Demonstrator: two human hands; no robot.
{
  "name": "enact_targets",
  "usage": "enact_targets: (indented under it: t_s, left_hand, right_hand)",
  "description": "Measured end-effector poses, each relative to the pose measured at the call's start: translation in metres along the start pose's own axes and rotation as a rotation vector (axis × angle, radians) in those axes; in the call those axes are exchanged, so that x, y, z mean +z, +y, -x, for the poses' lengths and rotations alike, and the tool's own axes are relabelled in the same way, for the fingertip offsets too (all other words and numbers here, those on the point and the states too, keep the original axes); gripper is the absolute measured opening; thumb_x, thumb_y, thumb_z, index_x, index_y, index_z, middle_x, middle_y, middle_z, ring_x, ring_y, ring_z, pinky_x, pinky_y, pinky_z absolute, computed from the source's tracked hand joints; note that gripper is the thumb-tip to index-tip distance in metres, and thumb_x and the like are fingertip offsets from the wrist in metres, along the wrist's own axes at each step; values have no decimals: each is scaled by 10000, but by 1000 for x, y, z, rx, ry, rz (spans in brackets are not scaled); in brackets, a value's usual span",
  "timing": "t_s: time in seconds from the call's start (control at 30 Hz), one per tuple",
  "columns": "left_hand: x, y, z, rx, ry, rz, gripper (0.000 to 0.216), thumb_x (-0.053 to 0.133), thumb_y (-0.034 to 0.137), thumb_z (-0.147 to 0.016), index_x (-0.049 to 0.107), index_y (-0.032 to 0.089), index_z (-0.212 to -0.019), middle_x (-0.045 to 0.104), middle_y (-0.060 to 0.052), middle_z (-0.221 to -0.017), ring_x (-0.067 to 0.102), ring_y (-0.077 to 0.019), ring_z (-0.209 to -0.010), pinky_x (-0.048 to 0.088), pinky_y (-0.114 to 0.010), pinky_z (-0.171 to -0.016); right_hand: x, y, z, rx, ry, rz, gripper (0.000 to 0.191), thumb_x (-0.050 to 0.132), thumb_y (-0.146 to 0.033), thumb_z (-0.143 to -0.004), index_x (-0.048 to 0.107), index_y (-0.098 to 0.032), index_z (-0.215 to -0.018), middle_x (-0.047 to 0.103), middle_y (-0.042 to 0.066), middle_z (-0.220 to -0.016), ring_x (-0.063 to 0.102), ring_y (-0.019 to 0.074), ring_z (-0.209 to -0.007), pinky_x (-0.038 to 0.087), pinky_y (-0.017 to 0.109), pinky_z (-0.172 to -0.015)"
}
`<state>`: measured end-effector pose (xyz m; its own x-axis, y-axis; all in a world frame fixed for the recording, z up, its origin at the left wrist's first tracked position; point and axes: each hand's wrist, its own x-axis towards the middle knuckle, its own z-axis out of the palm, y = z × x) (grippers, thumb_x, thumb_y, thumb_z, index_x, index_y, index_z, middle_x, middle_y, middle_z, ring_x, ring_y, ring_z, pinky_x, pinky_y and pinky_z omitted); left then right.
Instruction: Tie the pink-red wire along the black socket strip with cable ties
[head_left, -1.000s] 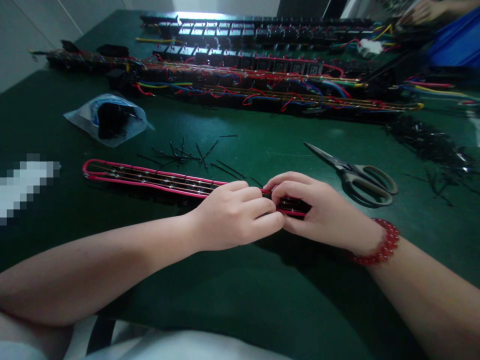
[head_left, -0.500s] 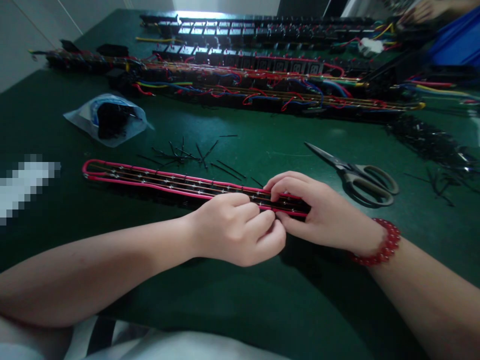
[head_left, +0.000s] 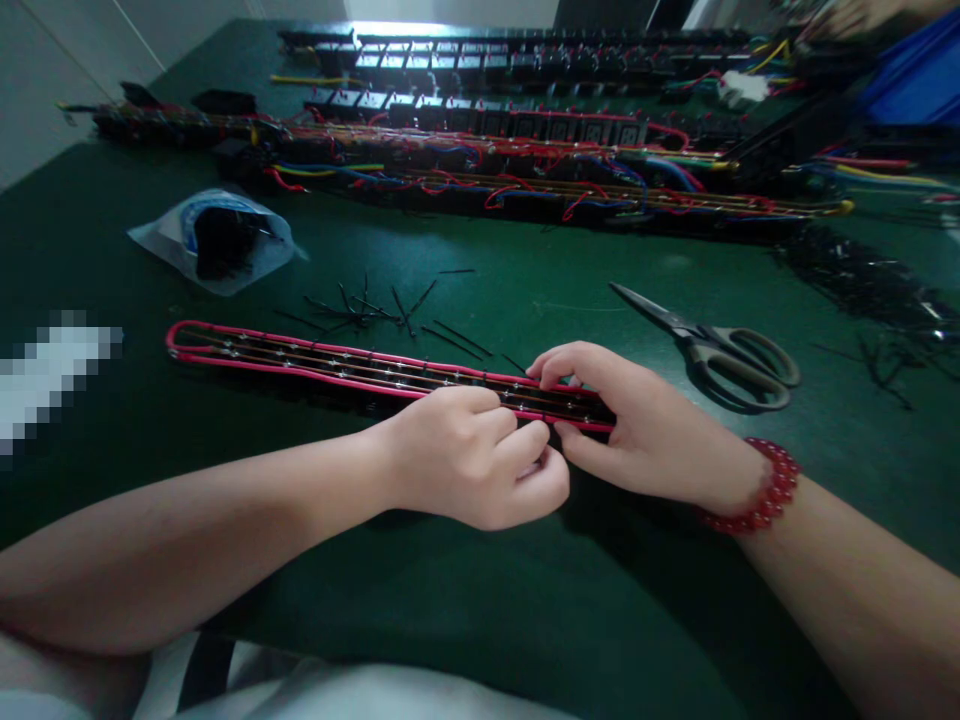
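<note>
A long black strip lies on the green table, with metal rails along its top and red wire running down both sides and looping round its left end. My right hand, with a red bead bracelet at the wrist, grips the strip's right part between thumb and fingers. My left hand is closed in a pinch at the strip's near edge, close to my right thumb. Whatever its fingertips pinch is hidden. Small dark ties sit at intervals along the red wire.
Loose black cable ties lie behind the strip, and an open plastic bag of black pieces stands left. Scissors rest to the right. Long wired socket assemblies span the back. Another person's hand shows top right.
Both hands keep almost the same place and grip on the strip. The other person's hand at the top right has shifted slightly.
</note>
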<state>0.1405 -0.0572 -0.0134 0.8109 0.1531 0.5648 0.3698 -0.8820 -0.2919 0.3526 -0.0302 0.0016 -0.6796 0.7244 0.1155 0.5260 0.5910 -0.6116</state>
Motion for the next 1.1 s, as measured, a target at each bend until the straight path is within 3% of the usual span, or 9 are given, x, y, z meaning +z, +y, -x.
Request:
enact_targets:
  t_s: [0.23, 0.6, 0.87, 1.1]
  left_hand:
    - [-1, 2, 0, 55, -6, -23, 110, 585, 186, -889, 692, 169, -912, 712, -20, -725, 572, -119, -533, 442, -267, -485]
    - [-5, -3, -3, 198, -81, -26, 166, 539, 198, -929, 695, 148, -902, 751, -66, -834, 624, -126, -556, 477, -262, -494]
    - [-3, -3, -4, 181, -159, -18, 174, 536, 148, -911, 708, 150, -886, 721, -43, -719, 600, -134, -497, 469, -278, -456]
    - [-4, -3, 0, 180, -90, -14, 147, 537, 187, -919, 681, 173, -892, 734, -37, -772, 599, -120, -515, 468, -261, -474]
  right_hand:
    - [0, 2, 0, -128, -18, -1, 135, 588, -140, -786, 595, -196, -909, 633, 100, -1103, 634, 208, -970, 535, 328, -832]
    - [1, 3, 1, -102, -32, 10, 108, 579, -159, -801, 594, -204, -899, 632, 99, -1112, 635, 209, -960, 534, 339, -808]
    - [1, 3, 1, -59, -34, 7, 113, 580, -160, -799, 566, -206, -900, 632, 94, -1074, 619, 213, -918, 531, 354, -775]
    - [3, 3, 1, -71, -39, -3, 113, 577, -154, -801, 560, -213, -896, 625, 89, -1075, 612, 209, -934, 522, 347, -796]
